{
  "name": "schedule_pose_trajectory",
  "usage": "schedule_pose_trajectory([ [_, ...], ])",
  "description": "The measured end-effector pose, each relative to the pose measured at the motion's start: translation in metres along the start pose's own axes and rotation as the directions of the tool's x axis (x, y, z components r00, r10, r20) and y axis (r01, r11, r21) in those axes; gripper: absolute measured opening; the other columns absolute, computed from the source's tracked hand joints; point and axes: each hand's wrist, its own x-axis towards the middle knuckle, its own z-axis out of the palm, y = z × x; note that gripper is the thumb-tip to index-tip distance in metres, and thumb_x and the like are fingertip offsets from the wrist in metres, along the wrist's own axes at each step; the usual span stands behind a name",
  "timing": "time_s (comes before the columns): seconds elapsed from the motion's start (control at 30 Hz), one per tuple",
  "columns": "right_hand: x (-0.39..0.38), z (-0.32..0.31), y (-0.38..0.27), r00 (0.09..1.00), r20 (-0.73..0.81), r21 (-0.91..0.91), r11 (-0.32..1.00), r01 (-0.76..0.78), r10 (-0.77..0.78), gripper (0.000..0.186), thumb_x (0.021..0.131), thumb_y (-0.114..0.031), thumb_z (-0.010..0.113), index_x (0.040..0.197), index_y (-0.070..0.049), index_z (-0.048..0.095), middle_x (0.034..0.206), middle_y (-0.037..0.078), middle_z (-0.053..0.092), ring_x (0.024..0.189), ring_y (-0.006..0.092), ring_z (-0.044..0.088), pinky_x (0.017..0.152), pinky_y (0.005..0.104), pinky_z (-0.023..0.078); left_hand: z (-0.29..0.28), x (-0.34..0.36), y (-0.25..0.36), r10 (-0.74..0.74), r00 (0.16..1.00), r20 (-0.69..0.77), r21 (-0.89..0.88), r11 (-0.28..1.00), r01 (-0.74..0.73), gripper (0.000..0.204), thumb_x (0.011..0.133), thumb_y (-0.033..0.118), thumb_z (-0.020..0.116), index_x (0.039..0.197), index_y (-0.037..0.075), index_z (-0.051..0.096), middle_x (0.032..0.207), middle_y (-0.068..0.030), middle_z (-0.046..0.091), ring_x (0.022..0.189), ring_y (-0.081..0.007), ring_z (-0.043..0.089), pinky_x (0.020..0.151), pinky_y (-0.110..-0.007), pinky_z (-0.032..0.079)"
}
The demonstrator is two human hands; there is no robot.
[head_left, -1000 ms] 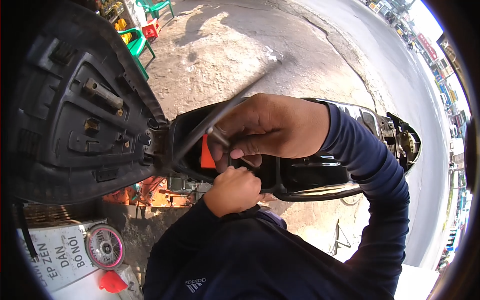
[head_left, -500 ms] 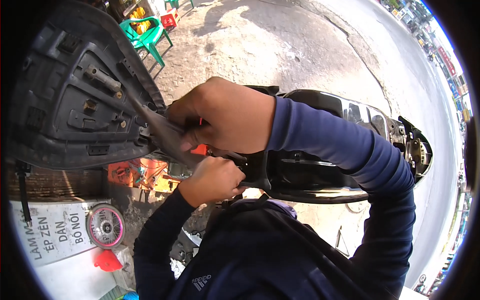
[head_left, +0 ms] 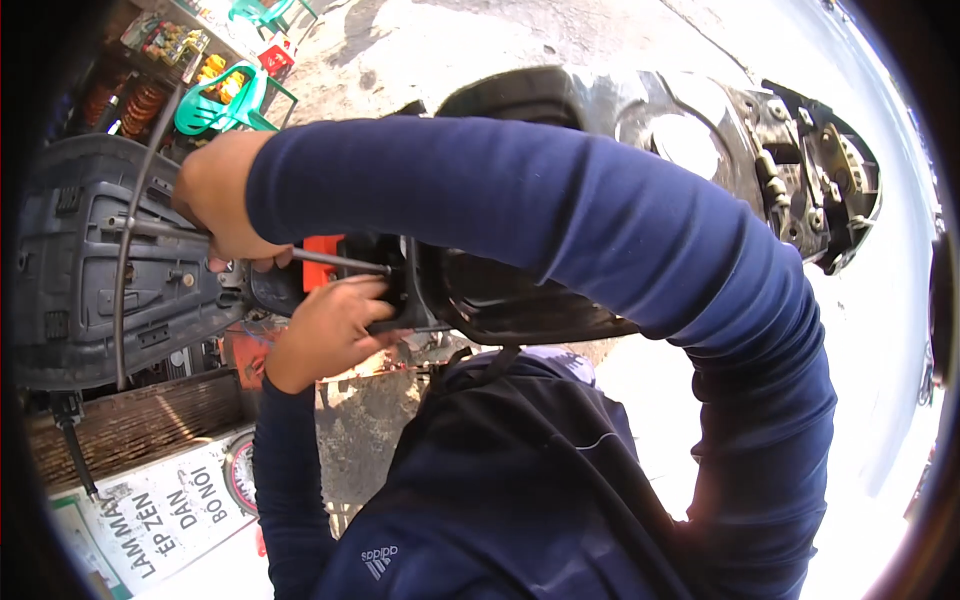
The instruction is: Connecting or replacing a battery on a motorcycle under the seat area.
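Note:
My right hand (head_left: 228, 200) is closed around the shaft of a metal T-handle wrench (head_left: 340, 262). The wrench's long crossbar (head_left: 122, 290) stands across the raised black seat (head_left: 60, 290), whose underside faces me. The shaft runs right, to a dark part at the front of a motorbike's black storage bin (head_left: 540, 290). My left hand (head_left: 335, 325) is just below the shaft's far end. Its fingers stretch over the dark edge there, partly hidden and a little blurred. Above it shows a red part (head_left: 320, 262). My right sleeve covers much of the bin.
At the right lies the motorbike's exposed tail frame (head_left: 825, 165). Green plastic chairs (head_left: 215, 105) and a red crate (head_left: 277, 55) stand at the upper left. A white lettered sign (head_left: 150, 510) and a wheel (head_left: 240, 470) are at the lower left.
My right hand has moved left and up along the wrench. The crossbar, smeared by motion before, now shows sharply. My left hand has shifted slightly left and its fingers have loosened. The view has shifted.

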Motion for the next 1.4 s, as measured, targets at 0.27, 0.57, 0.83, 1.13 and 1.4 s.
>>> schedule_pose_trajectory([
  [0.27,-0.006,-0.002,0.038,0.990,-0.142,0.260,0.965,0.027,0.011,0.033,0.093,-0.038,0.066,0.099,-0.006,0.074,0.078,0.005,0.074,0.067,0.0149,0.071,0.061,0.0299,0.060,0.009,0.012,-0.002,0.147,0.976,-0.162,-0.077,0.984,-0.161,0.030,0.081,0.027,0.074,0.080,-0.003,0.068,0.086,-0.0234,0.059,0.086,-0.0418,0.060,0.075,-0.046,0.047],
  [0.57,-0.034,0.004,-0.004,0.951,-0.255,-0.246,0.963,0.112,-0.176,0.025,0.088,-0.019,0.066,0.102,0.001,0.071,0.089,0.021,0.071,0.084,0.0337,0.071,0.078,0.0424,0.054,0.041,-0.010,0.012,-0.071,0.852,-0.519,0.113,0.982,0.150,0.030,0.074,0.024,0.081,0.076,-0.002,0.066,0.068,-0.0152,0.061,0.063,-0.0334,0.058,0.059,-0.038,0.044],
  [0.83,-0.032,0.002,0.012,0.901,-0.273,-0.447,0.874,0.191,-0.337,0.033,0.095,-0.025,0.060,0.110,0.003,0.069,0.093,0.023,0.071,0.084,0.0316,0.072,0.079,0.0409,0.055,0.053,-0.004,0.013,-0.076,0.774,-0.629,0.069,0.986,0.153,0.039,0.073,0.033,0.083,0.074,-0.002,0.066,0.063,-0.0124,0.058,0.058,-0.0265,0.054,0.058,-0.038,0.042],
  [1.13,-0.073,0.004,-0.035,0.946,-0.260,0.164,0.975,-0.152,0.191,0.024,0.086,-0.019,0.075,0.090,0.004,0.070,0.073,0.016,0.069,0.067,0.0252,0.071,0.065,0.0370,0.056,0.062,0.000,0.025,-0.010,0.782,-0.623,0.213,0.960,0.182,0.044,0.079,0.047,0.073,0.072,0.005,0.062,0.071,-0.0097,0.064,0.072,-0.0310,0.064,0.065,-0.041,0.045],
  [1.4,-0.067,-0.008,-0.002,0.992,-0.124,0.336,0.941,0.051,-0.009,0.016,0.089,-0.007,0.072,0.100,0.002,0.065,0.084,0.007,0.072,0.059,0.0096,0.063,0.055,0.0247,0.053,0.062,0.004,0.025,0.060,0.753,-0.655,0.195,0.976,0.092,0.037,0.075,0.038,0.076,0.069,0.006,0.060,0.070,-0.0076,0.061,0.067,-0.0293,0.061,0.065,-0.041,0.043],
])
